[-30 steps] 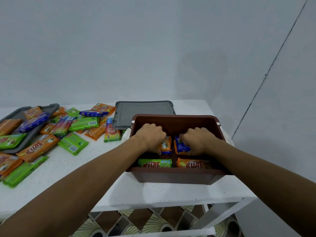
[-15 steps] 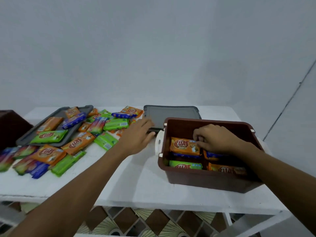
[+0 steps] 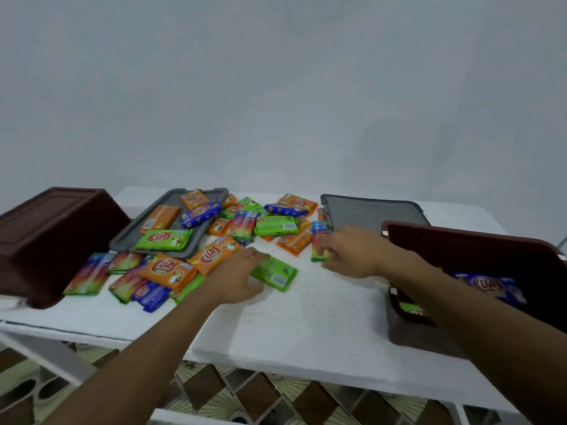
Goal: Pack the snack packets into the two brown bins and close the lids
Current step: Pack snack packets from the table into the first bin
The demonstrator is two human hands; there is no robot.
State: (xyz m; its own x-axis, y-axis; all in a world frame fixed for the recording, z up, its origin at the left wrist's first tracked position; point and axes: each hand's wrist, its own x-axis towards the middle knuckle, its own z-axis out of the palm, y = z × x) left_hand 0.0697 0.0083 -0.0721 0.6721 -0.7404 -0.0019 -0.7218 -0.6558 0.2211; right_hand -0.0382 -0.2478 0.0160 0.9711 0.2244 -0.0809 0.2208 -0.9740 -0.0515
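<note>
Since half a second ago we have drawn our right hand (image 3: 352, 254) out of the right brown bin (image 3: 478, 250) and carried our left hand (image 3: 236, 277) toward the heap, so both are now over the white counter (image 3: 306, 326) between the bins. Our left fingers and thumb close round the end of a green packet (image 3: 276, 273) lying flat on the counter, while our right fingers grip a rainbow packet (image 3: 319, 243) just beside the grey lid (image 3: 374, 210). The other packets (image 3: 167, 269) lie scattered near the left brown bin (image 3: 52, 240), some on a second grey lid (image 3: 127, 237), a few already in the right bin.
</note>
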